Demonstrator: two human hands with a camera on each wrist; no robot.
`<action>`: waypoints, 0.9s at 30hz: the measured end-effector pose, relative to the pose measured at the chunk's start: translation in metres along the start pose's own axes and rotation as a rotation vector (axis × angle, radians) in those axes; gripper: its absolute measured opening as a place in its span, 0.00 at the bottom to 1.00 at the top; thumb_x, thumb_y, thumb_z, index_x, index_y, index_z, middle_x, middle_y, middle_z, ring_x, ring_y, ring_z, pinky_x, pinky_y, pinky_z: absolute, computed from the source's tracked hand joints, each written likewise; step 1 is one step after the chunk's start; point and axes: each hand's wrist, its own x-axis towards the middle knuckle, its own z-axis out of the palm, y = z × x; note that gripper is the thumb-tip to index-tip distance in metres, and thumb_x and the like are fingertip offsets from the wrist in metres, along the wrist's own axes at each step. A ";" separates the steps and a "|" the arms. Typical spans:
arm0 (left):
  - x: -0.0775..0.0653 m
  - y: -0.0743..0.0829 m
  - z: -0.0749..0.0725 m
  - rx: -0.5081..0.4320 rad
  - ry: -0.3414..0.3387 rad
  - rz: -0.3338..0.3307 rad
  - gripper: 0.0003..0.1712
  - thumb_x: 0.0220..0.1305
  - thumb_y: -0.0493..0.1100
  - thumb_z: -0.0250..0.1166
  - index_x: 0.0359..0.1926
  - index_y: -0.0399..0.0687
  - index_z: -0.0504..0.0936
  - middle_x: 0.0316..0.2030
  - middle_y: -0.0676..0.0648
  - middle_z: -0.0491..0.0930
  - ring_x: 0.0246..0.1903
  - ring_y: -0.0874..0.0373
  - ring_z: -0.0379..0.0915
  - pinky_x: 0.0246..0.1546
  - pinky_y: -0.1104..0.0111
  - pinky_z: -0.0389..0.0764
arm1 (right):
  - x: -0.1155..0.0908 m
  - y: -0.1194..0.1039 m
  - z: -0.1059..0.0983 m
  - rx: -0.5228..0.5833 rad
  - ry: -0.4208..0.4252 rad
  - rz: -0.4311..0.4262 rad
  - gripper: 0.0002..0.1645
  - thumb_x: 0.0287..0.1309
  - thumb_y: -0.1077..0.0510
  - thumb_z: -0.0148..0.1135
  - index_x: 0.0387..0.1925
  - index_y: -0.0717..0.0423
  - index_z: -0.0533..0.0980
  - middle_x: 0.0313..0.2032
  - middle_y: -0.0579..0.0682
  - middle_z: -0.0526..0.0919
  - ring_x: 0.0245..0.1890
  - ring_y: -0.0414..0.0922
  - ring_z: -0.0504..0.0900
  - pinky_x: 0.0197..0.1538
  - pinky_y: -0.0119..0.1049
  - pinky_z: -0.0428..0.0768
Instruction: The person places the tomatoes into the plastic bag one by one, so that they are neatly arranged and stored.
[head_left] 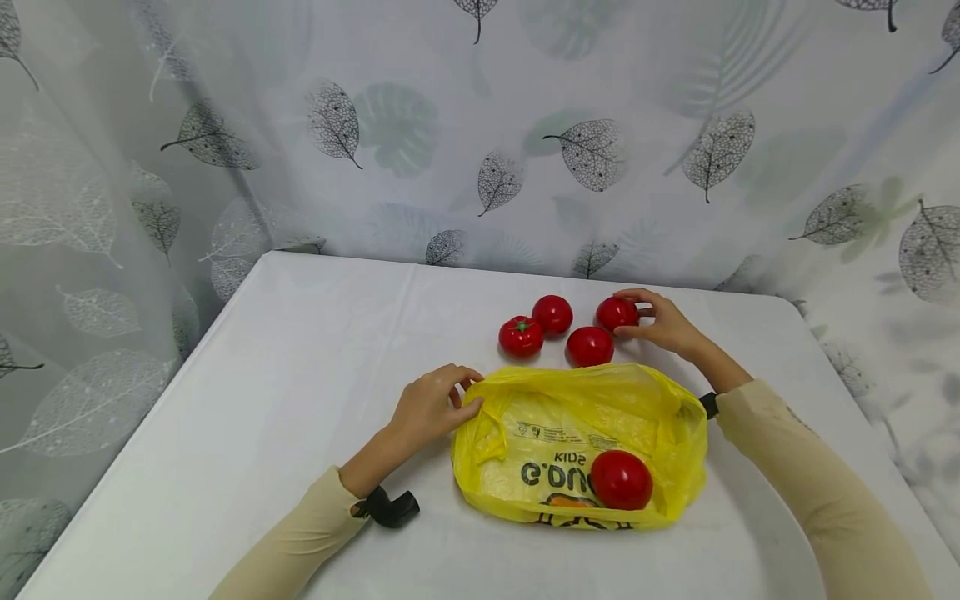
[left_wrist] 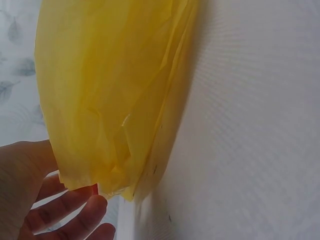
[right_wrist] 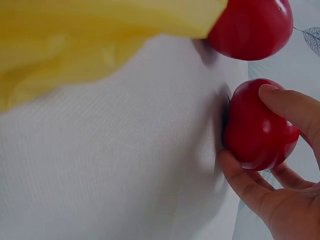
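Observation:
A yellow plastic bag (head_left: 517,492) lies on the table with its mouth spread wide, and one red tomato (head_left: 622,480) sits inside it. My left hand (head_left: 433,406) pinches the bag's rim at its far left corner; in the left wrist view the yellow film runs between thumb and fingers. Beyond the bag, my right hand (head_left: 663,323) holds a shiny red tomato (right_wrist: 260,125), thumb on one side and fingers curled round the other. Close by on the table are a tomato (head_left: 589,347) right behind the bag's rim, another (head_left: 552,315), and one with a green stem top (head_left: 521,337).
The table (head_left: 300,358) has a white cover. A curtain with a leaf pattern (head_left: 420,150) hangs behind it and along both sides. Near the left wrist a black strap piece (head_left: 393,508) sticks out over the table.

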 end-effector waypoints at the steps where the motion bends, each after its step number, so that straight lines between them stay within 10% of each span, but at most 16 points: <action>1: 0.000 0.000 0.000 0.001 -0.001 0.000 0.15 0.57 0.44 0.71 0.45 0.45 0.84 0.34 0.50 0.82 0.24 0.62 0.73 0.21 0.78 0.70 | -0.001 0.000 0.000 0.003 0.002 0.000 0.38 0.58 0.62 0.67 0.68 0.62 0.62 0.66 0.66 0.64 0.63 0.67 0.64 0.62 0.63 0.67; 27: 0.000 0.004 0.000 0.003 -0.002 0.001 0.15 0.57 0.44 0.71 0.45 0.45 0.84 0.33 0.50 0.82 0.24 0.62 0.73 0.21 0.78 0.70 | -0.022 -0.010 -0.007 -0.046 0.051 0.010 0.38 0.59 0.55 0.68 0.67 0.58 0.64 0.64 0.64 0.67 0.59 0.63 0.69 0.57 0.59 0.74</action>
